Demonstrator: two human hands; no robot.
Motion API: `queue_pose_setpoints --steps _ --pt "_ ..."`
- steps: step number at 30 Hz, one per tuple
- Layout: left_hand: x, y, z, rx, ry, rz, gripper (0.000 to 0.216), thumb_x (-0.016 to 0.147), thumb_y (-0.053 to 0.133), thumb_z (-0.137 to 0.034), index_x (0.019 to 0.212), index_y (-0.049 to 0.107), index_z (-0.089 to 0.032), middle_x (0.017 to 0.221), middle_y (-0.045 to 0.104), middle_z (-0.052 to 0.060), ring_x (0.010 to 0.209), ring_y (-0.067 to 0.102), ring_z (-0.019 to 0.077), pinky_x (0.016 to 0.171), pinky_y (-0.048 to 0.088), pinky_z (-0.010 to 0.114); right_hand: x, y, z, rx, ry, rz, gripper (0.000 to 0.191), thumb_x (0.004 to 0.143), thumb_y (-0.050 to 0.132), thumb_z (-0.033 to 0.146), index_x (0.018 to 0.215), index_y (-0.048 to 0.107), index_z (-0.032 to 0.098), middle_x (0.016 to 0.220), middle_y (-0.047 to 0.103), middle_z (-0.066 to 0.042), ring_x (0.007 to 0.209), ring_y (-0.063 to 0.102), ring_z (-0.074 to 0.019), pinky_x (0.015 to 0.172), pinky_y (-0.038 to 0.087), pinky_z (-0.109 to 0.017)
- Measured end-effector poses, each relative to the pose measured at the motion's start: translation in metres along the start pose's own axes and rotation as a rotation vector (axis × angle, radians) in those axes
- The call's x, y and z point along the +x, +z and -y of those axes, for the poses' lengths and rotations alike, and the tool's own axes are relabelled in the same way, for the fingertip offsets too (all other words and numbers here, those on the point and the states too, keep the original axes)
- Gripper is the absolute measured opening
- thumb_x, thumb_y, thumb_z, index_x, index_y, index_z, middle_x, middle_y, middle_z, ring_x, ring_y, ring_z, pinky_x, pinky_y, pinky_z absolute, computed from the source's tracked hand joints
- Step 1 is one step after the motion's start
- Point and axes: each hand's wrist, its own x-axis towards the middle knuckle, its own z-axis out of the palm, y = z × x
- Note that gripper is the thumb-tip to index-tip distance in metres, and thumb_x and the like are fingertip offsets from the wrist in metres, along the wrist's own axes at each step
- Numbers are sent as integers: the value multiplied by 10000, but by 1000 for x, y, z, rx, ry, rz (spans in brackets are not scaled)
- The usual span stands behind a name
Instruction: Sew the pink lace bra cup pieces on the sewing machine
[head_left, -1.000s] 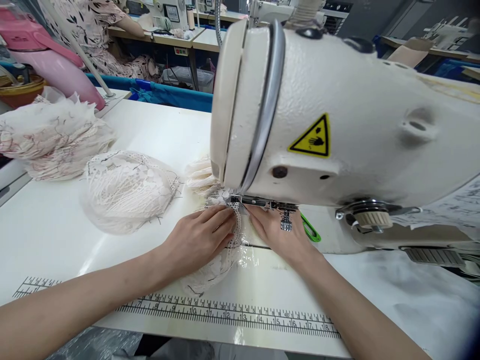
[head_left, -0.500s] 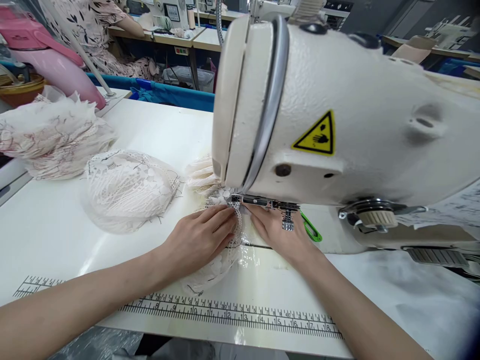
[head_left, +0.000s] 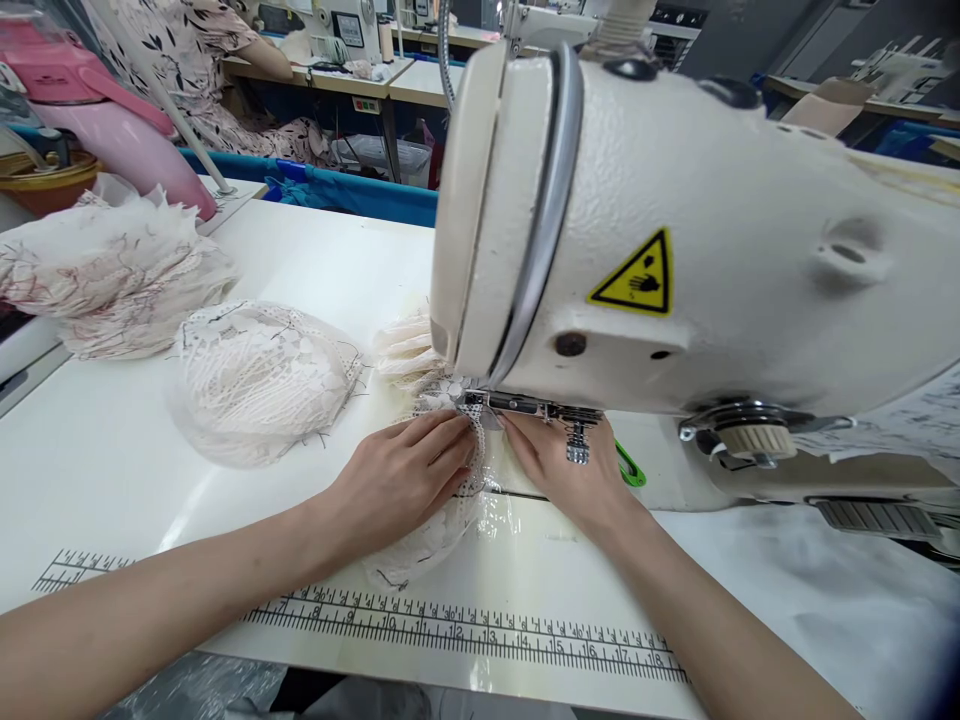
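Observation:
My left hand [head_left: 416, 465] lies on a white lace piece [head_left: 431, 550], its fingers pressed together and holding the lace flat just in front of the presser foot [head_left: 471, 398]. The lace runs under the foot of the sewing machine [head_left: 675, 200], and gathered cream fabric [head_left: 409, 350] bunches behind it. My right hand [head_left: 566, 465] rests flat on the machine bed, right of the foot and a little apart from the lace. Its fingers stretch forward, partly hidden behind the metal attachment. Beside this hand, a green-handled tool [head_left: 631, 465] is half covered.
A finished-looking lace cup [head_left: 266, 380] lies on the white table to the left, with a heap of lace pieces [head_left: 112, 270] beyond it. A printed ruler [head_left: 465, 635] runs along the front edge. Behind stands a pink bottle-shaped object [head_left: 120, 140]; another person [head_left: 180, 60] sits farther back.
My right hand has slid slightly right, away from the foot, and covers more of the green-handled tool. My left hand and the lace stay nearly in place. The view has shifted a little.

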Motion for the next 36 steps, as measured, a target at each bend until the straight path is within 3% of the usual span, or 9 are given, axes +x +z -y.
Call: queue_pose_setpoints --steps 3,7,15,19,28,32,36 --pt "1 0 0 12 -3 -11 258 975 475 -205 1163 609 -89 1211 638 110 1134 603 258 857 594 394 -2 -8 3 -15 -90 -11 393 965 450 355 1348 531 318 1089 681 -94 929 646 -277 735 499 -387" --pt "1 -1 0 8 -2 -11 259 970 488 -211 1159 608 -80 1187 650 113 1133 602 260 878 582 391 -2 -8 12 -48 -195 -101 355 964 454 280 1297 571 319 1153 681 -30 786 651 -193 840 430 -398" --pt "-1 -3 1 43 10 5 317 954 491 -210 1228 584 -80 1256 614 127 1154 586 278 904 548 404 0 -11 15 -76 -218 -110 248 947 510 330 1090 698 254 1196 671 -15 741 648 -170 755 372 -379" --pt "-2 -1 2 30 -3 31 357 961 459 -232 1270 561 -85 1289 591 125 1186 566 287 936 521 427 2 -16 14 -140 -288 -154 251 954 523 354 1115 695 265 1169 683 4 701 643 -157 689 376 -361" --pt "-3 3 4 16 -16 60 369 978 416 -241 1279 556 -79 1319 565 119 1215 555 253 1026 488 408 6 -18 19 -316 -282 -146 310 969 487 356 1141 683 189 1093 713 -48 609 598 -170 596 414 -343" --pt "-2 4 5 4 -24 57 384 975 420 -254 1294 545 -80 1326 561 117 1229 542 259 1025 489 414 7 -19 22 -297 -265 -117 311 972 487 346 1172 663 187 1060 720 -57 674 610 -188 639 426 -350" --pt "0 4 7 7 -22 62 370 976 424 -253 1269 563 -74 1310 573 131 1223 546 272 1002 502 420 4 -12 21 -174 -214 -25 345 986 441 360 1200 645 182 1039 714 -91 880 629 -223 788 470 -359"
